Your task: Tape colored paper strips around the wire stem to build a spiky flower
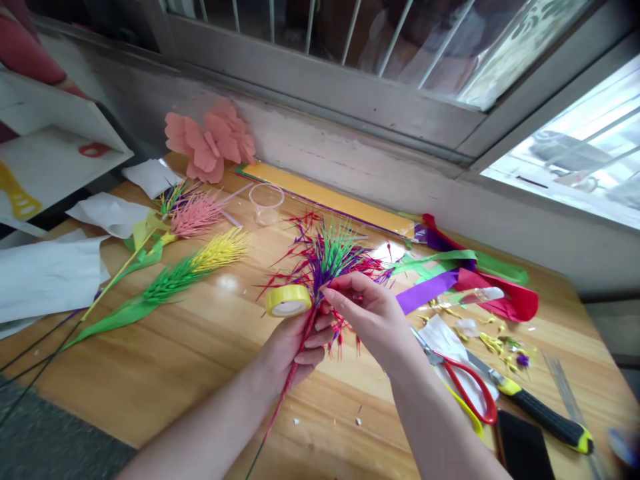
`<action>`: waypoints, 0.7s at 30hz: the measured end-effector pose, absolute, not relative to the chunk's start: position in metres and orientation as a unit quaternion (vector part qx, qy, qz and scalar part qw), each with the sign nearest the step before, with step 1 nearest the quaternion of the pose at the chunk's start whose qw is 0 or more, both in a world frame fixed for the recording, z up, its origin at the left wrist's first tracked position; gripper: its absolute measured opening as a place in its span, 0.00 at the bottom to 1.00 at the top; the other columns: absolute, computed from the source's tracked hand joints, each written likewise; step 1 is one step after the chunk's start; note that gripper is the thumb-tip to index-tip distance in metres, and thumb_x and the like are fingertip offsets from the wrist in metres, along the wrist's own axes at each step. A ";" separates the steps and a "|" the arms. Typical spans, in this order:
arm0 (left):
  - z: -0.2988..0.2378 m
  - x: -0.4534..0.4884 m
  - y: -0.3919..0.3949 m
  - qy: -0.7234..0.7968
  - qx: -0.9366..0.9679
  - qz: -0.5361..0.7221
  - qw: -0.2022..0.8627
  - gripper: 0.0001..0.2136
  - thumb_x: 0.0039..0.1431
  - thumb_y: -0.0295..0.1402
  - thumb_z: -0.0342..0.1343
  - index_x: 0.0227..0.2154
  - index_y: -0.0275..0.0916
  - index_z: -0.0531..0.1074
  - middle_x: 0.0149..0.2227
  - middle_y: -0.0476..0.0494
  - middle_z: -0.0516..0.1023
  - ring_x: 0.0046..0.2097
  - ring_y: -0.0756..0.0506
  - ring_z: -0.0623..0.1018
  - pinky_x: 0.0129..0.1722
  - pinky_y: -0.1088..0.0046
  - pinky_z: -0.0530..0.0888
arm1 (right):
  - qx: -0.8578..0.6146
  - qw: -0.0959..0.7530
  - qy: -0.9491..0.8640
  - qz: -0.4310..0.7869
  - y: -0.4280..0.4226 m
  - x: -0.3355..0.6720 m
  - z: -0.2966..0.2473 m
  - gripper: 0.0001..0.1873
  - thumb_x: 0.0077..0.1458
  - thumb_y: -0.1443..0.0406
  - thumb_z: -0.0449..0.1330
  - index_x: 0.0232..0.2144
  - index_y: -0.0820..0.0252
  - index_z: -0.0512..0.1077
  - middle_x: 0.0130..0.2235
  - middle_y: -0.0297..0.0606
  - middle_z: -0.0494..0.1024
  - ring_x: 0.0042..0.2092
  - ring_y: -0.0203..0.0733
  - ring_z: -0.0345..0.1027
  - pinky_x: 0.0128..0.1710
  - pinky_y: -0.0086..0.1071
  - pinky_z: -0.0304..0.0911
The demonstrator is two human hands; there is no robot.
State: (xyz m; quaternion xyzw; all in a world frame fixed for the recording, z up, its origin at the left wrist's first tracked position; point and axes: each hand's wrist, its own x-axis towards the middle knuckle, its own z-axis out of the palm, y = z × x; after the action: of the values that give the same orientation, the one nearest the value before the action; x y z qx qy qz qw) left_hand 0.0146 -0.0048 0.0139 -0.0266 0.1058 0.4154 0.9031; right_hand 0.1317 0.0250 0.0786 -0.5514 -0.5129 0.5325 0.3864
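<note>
My left hand (295,350) is wrapped round the red-wrapped stem of an artificial flower (337,257), whose spiky head is green, purple and red. A roll of yellow tape (289,301) sits at the top of that hand, beside the stem. My right hand (367,313) pinches at the base of the flower head with thumb and fingertips. What lies between those fingertips is too small to make out. The bare end of the stem points down toward the bottom of the view.
Finished-looking green and yellow wheat stalks (170,283) and a pink one (195,215) lie left, near white paper (50,277). On the right are paper strips (427,291), red-handled scissors (473,387), a black-and-yellow cutter (545,417) and thin wires (567,387). A pink paper flower (213,143) stands behind.
</note>
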 end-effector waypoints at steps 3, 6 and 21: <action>0.015 0.013 -0.005 0.095 -0.034 0.403 0.910 0.09 0.52 0.35 0.58 0.27 0.33 0.66 0.23 0.54 0.59 0.18 0.61 0.58 0.09 0.92 0.54 | -0.559 0.388 -0.520 0.516 0.025 0.132 0.077 0.07 0.43 0.62 0.62 0.25 0.59 0.70 0.24 0.31 0.72 0.26 0.34 0.67 0.25 0.27 0.64; 0.016 0.013 -0.005 0.098 -0.030 0.406 0.908 0.09 0.52 0.34 0.57 0.27 0.33 0.66 0.23 0.54 0.59 0.18 0.60 0.59 0.09 0.93 0.54 | -0.554 0.393 -0.512 0.526 0.026 0.131 0.079 0.08 0.44 0.61 0.62 0.25 0.59 0.69 0.23 0.31 0.72 0.25 0.34 0.67 0.24 0.27 0.65; 0.018 0.016 -0.003 0.166 0.019 0.429 0.888 0.11 0.47 0.35 0.61 0.23 0.32 0.67 0.19 0.55 0.61 0.15 0.61 0.53 0.07 0.92 0.51 | -0.565 0.396 -0.601 0.403 0.020 0.134 0.067 0.07 0.50 0.61 0.60 0.28 0.59 0.69 0.27 0.34 0.70 0.28 0.35 0.65 0.28 0.29 0.62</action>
State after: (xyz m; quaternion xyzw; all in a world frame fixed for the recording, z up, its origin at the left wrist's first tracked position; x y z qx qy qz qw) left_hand 0.0163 -0.0034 0.0178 0.0193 0.1663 0.4287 0.8878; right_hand 0.1339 0.0202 0.0666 -0.5650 -0.6014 0.4027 0.3962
